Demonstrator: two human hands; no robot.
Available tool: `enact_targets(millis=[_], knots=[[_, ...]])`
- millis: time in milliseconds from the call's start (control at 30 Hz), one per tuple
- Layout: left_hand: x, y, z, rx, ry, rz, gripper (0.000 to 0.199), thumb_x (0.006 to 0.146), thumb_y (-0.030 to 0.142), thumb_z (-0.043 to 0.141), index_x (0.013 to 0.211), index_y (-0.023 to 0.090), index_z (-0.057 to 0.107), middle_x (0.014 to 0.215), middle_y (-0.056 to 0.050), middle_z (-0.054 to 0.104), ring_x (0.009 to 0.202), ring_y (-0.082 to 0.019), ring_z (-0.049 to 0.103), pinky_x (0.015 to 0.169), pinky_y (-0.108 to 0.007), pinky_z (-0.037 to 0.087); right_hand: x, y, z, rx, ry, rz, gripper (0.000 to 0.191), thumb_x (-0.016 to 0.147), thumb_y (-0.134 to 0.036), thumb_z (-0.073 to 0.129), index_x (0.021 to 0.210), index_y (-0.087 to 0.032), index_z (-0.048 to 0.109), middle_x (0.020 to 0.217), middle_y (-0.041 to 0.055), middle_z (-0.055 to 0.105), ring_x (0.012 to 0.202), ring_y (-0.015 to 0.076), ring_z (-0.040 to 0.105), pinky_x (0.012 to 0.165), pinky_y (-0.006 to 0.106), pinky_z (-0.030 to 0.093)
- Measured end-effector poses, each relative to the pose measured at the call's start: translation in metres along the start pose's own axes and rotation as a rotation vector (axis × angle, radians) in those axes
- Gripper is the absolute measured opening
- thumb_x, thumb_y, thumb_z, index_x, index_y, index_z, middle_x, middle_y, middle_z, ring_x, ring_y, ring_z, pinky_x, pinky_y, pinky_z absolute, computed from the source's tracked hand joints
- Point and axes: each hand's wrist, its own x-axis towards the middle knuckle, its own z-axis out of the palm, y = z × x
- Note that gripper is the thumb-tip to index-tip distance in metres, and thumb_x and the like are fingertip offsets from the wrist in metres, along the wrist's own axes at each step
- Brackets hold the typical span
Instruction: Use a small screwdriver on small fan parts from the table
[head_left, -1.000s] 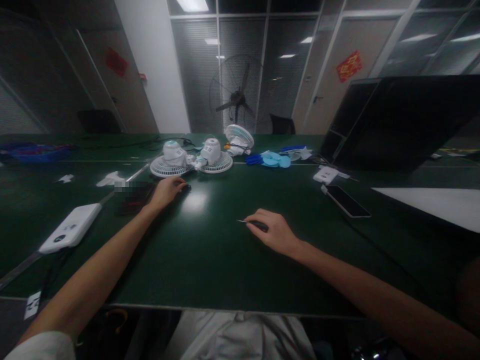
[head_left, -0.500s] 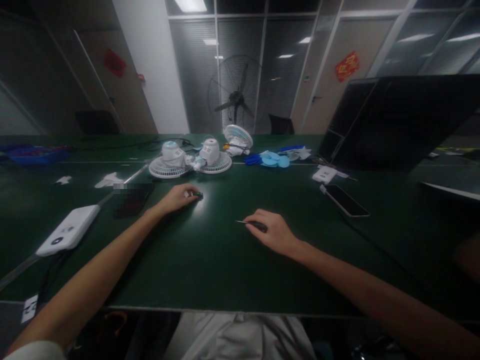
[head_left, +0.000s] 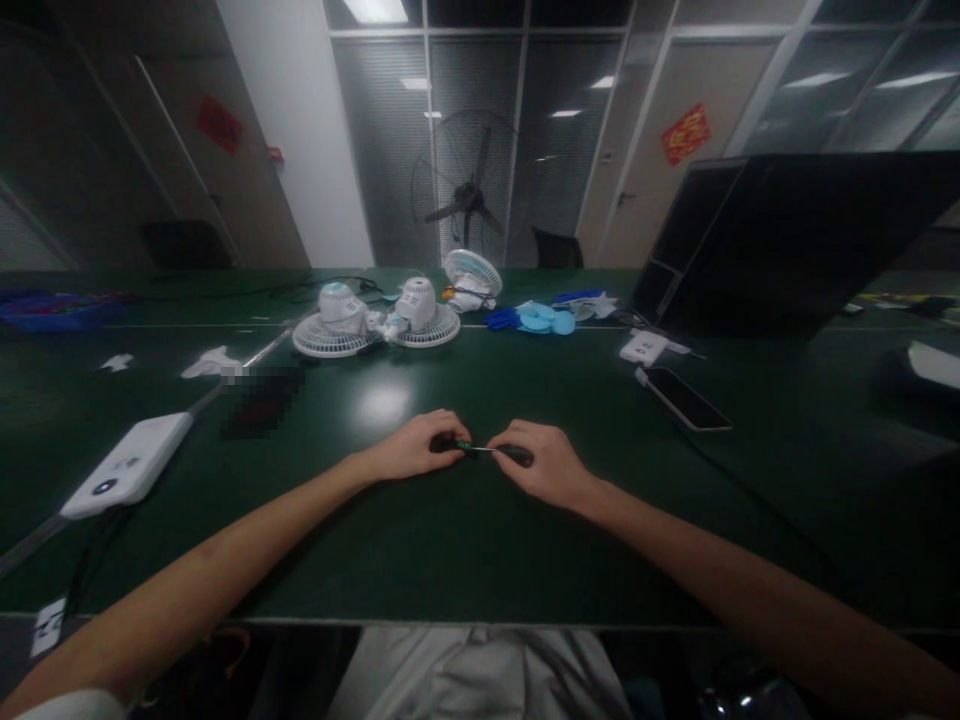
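Observation:
Near the middle of the green table point(head_left: 390, 560), my left hand point(head_left: 420, 444) is closed on a small dark and green part point(head_left: 464, 446), mostly hidden by the fingers. My right hand point(head_left: 546, 464) grips the dark handle of a thin screwdriver-like tool point(head_left: 517, 455). The tool's metal shaft points left, and its tip meets or nearly meets the small part; exact contact is too small to tell.
White fans point(head_left: 341, 335) lie at the back centre, with blue gloves point(head_left: 544, 318) beside them. A phone point(head_left: 686, 398) and white device point(head_left: 643, 347) are on the right, near a large black monitor point(head_left: 810, 240). A white power bank point(head_left: 127, 465) sits left.
My left hand has moved right and nearer to me with the small part, up to the tool's tip. My right hand has stayed nearly in place.

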Motion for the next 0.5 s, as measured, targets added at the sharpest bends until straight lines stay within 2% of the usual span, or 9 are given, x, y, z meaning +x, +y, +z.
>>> enact_targets(millis=[267,500], knots=[[0.0007,0.0029,-0.001,0.023,-0.008,0.026,0.019,0.099,0.025,0.065,0.116,0.022,0.07,0.11,-0.006,0.067,0.1,-0.021,0.061,0.089,-0.034,0.048,-0.0017,0.0028,0.0024,-0.014,-0.012,-0.021,0.016,0.101,-0.025,0.066,0.112,-0.022,0.076,0.101,0.005,0.073,0.081,0.0175,0.069,0.07,0.029,0.054],[0.0028,0.0095,0.002,-0.016,-0.046,0.054,0.017,0.099,0.027,0.066,0.115,0.021,0.069,0.112,-0.006,0.067,0.105,-0.022,0.062,0.095,-0.036,0.048,0.0025,-0.0027,0.0041,-0.008,-0.018,-0.092,0.02,0.104,-0.026,0.063,0.121,-0.022,0.073,0.108,0.0061,0.071,0.088,0.0187,0.069,0.076,0.031,0.054]])
